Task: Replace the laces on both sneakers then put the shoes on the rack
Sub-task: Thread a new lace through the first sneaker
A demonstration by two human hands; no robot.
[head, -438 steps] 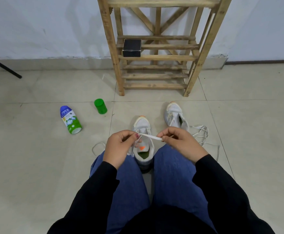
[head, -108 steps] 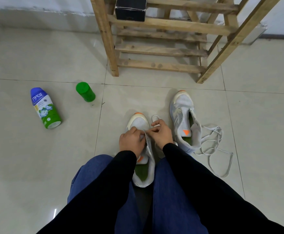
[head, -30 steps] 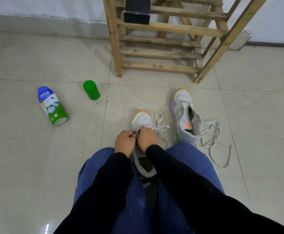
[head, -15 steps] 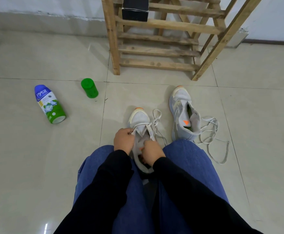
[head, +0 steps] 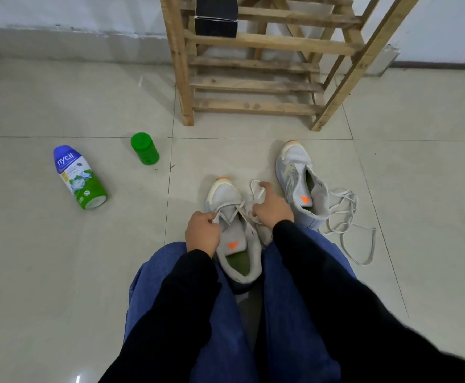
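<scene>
Far left, a blue-green bottle (head: 79, 176) lies on its side on the tile floor (head: 32, 272), with a green cap (head: 144, 148) standing just right of it. My left hand (head: 202, 233) has its fingers curled, pinching one end of the lace (head: 232, 210) at the left side of the near sneaker (head: 236, 244). That sneaker sits between my knees, toe pointing away. My right hand (head: 271, 208) is curled too, gripping the other end, with a loop over the fingers. The second sneaker (head: 300, 186) is on the floor just right of that hand, tongue open. A loose lace (head: 344, 217) is heaped against its right side. The wooden rack (head: 355, 67) stands behind, with no shoes on it.
</scene>
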